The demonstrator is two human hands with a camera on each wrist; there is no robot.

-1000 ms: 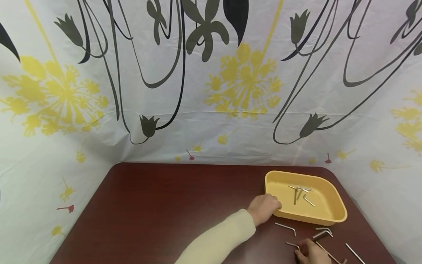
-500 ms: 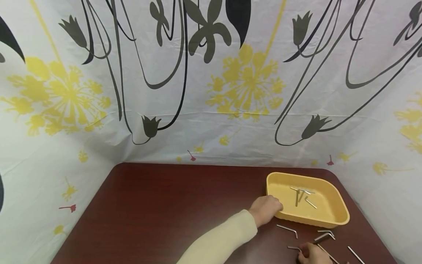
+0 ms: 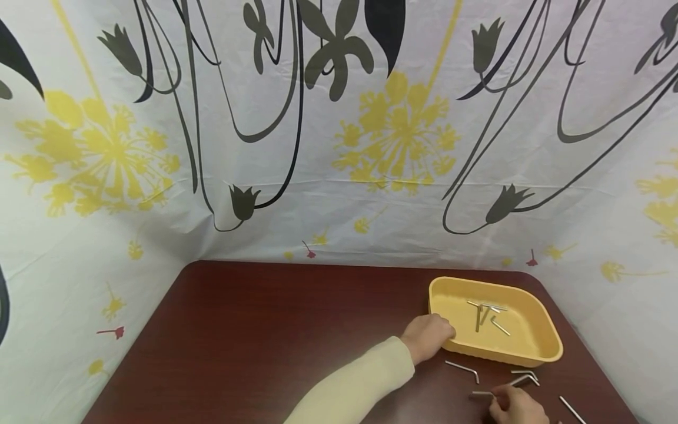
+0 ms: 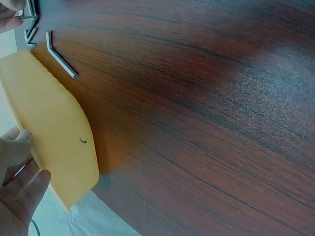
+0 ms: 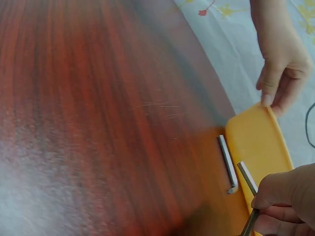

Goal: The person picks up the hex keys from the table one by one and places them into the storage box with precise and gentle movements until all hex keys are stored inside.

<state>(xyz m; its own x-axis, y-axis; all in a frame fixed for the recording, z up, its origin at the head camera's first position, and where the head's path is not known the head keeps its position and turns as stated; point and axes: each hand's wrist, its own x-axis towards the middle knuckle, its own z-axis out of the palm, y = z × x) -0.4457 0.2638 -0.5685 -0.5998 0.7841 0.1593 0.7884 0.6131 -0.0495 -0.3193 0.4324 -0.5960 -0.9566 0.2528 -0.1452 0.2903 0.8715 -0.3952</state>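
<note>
A yellow tray (image 3: 498, 351) stands at the table's right side with several hex keys (image 3: 500, 327) inside. My left hand (image 3: 428, 337) grips its left rim; in the left wrist view the thumb and fingers of that hand (image 4: 19, 182) pinch the rim. Below the tray, my right hand (image 3: 518, 406) pinches an L-shaped hex key (image 3: 481, 393), which shows between thumb and fingers in the right wrist view (image 5: 247, 177). One hex key (image 3: 462, 367) lies on the table just in front of the tray.
Two bent hex keys (image 3: 524, 373) lie close together beyond my right hand. Another key (image 3: 572, 409) lies farther right, near the table's right edge. Patterned cloth (image 3: 328, 212) hangs behind and beside the dark red table (image 3: 254, 341).
My right hand has moved slightly right, and the small hex key in its fingers has shifted and turned. My left hand stays on the tray rim.
</note>
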